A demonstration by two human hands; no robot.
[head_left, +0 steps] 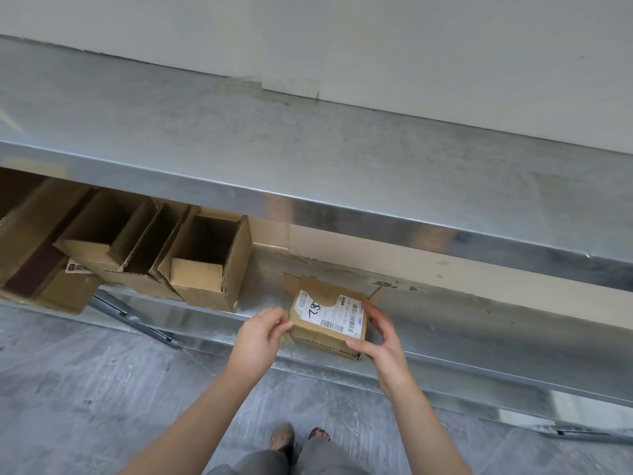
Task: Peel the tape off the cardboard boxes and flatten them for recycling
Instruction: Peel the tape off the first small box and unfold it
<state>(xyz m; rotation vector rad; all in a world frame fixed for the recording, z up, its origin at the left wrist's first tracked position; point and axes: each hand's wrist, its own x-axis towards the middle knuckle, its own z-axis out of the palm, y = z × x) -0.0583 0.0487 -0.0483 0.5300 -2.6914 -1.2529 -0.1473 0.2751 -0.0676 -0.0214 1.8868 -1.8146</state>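
Observation:
A small closed cardboard box [318,332] with a white shipping label on top sits at the front edge of the lower metal shelf [445,323]. My left hand [262,332] pinches the box's left edge with curled fingers. My right hand [378,334] grips the box's right side, thumb on the near corner and fingers along the far right edge. Several open cardboard boxes [209,262] stand further left on the same shelf.
A steel table top [308,145] overhangs the lower shelf, against a pale wall. A flat piece of cardboard [428,265] leans at the shelf's back. Grey floor lies below, with my feet near the bottom middle.

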